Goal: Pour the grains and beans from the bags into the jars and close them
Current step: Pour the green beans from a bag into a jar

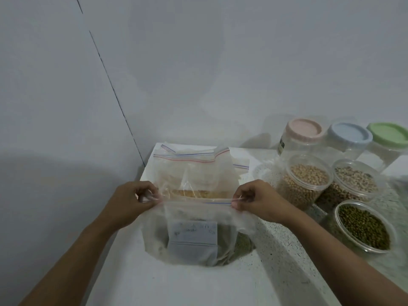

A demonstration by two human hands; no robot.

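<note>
The clear plastic zip bag of green beans stands on the white counter, left hand and right hand each pinching a top corner, near an open clear jar of green beans.

Front bag, centre: thin clear plastic film, hazy, creased, w/ slight sheen; label patch matt white. Rear bags: same film. Open jars, right: clear plastic, glossy. Lids, upper right: pastel plastic, matt, ribbed rims. Table: white, dark-speckled, stone-like, smooth. Wall: matt, plain.
</note>
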